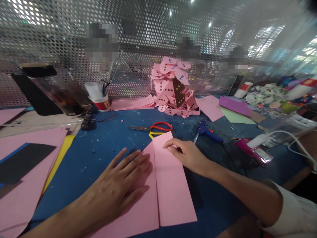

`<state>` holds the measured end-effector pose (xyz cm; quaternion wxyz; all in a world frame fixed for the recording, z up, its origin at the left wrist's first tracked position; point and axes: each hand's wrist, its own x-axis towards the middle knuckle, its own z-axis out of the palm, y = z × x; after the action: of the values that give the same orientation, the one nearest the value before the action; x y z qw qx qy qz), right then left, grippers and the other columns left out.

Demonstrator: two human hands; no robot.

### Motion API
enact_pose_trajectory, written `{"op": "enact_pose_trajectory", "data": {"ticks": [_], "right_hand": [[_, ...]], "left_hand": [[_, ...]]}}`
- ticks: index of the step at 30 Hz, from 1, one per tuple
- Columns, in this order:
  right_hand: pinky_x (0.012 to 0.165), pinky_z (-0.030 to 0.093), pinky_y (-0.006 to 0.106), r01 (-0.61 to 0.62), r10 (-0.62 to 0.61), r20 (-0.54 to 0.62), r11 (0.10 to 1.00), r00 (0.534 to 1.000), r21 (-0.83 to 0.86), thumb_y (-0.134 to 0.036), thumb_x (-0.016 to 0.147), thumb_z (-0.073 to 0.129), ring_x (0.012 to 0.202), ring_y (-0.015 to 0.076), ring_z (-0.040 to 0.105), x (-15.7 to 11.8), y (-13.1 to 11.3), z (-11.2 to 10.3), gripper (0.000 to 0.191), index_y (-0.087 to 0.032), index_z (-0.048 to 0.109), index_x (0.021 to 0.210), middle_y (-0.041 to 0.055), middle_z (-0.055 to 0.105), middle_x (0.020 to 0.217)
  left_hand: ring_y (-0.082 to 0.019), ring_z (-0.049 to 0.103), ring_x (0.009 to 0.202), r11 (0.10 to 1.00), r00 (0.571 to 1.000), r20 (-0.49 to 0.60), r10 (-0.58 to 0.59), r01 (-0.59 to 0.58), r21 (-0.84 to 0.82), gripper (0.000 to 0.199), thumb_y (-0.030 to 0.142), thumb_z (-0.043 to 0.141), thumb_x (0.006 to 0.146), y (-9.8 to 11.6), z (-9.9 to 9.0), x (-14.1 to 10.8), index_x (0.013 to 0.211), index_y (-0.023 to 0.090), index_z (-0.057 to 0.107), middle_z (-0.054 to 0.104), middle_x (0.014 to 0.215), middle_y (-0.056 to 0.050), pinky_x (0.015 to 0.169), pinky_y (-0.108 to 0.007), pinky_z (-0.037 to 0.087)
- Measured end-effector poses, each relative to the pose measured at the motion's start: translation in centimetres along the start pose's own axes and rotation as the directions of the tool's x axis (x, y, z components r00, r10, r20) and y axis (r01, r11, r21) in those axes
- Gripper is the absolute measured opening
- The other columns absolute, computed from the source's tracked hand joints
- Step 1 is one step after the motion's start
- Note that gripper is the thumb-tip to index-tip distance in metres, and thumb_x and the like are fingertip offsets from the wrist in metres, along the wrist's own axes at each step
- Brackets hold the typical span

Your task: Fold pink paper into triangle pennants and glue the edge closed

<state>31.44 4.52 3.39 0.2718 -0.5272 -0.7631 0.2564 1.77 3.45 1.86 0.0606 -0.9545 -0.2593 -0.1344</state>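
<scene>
A wide pink paper sheet (142,215) lies on the blue table, with my left hand (114,183) flat on it, fingers spread. Along its right side runs a narrower pink paper strip (174,195); a thin dark line divides the two, and I cannot tell whether they are joined. Thumb and fingers of my right hand (189,155) pinch the strip near its upper right edge. Just beyond the strip's top lie scissors (160,125) with one red and one yellow handle, the yellow one partly covered. Right of them rests a blue glue gun (208,132).
A folded pink paper model (170,89) with dot markings stands before a perforated metal screen (138,49). Pink sheets (32,205) with black card (24,162) lie at left. A paper cup (100,103), a jar (56,89) and a magenta device (255,152) surround the work area.
</scene>
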Motion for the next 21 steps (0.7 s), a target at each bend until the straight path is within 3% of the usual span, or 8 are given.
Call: {"op": "enact_pose_trajectory", "data": {"ticks": [3, 7, 21], "right_hand": [[0.068, 0.041, 0.024, -0.023, 0.023, 0.041, 0.999, 0.999, 0.022, -0.032, 0.101, 0.058, 0.068, 0.0115, 0.064, -0.07, -0.23, -0.16, 0.020, -0.025, 0.072, 0.114, -0.0026, 0.076, 0.088], [0.071, 0.042, 0.025, -0.035, 0.032, 0.097, 0.999, 0.995, 0.032, -0.028, 0.098, 0.061, 0.072, 0.0115, 0.065, -0.19, -0.56, -0.32, 0.019, -0.027, 0.073, 0.113, -0.0020, 0.078, 0.102], [0.057, 0.031, 0.025, -0.092, 0.095, 0.143, 0.995, 0.985, -0.031, -0.014, 0.092, 0.056, 0.052, 0.0085, 0.048, -0.01, -0.54, -0.25, 0.025, -0.026, 0.076, 0.101, -0.0066, 0.059, 0.061]], "left_hand": [[-0.024, 0.037, 0.153, 1.000, 1.000, 0.027, 0.006, -0.006, 0.026, 0.058, 0.052, 0.055, 0.102, -0.09, 0.14, 0.00, 0.156, 0.031, 0.045, 0.041, 0.166, 0.002, 0.133, -0.043, 0.007], [-0.025, 0.032, 0.156, 1.000, 0.999, 0.052, -0.012, 0.012, 0.014, 0.059, 0.052, 0.054, 0.102, -0.07, 0.28, -0.08, 0.157, 0.032, 0.043, 0.037, 0.169, 0.003, 0.132, -0.045, 0.012], [-0.028, 0.035, 0.155, 1.000, 0.999, 0.041, -0.014, 0.015, -0.024, 0.063, 0.052, 0.055, 0.102, -0.07, 0.63, -0.36, 0.159, 0.031, 0.039, 0.039, 0.168, -0.001, 0.132, -0.051, 0.016]]}}
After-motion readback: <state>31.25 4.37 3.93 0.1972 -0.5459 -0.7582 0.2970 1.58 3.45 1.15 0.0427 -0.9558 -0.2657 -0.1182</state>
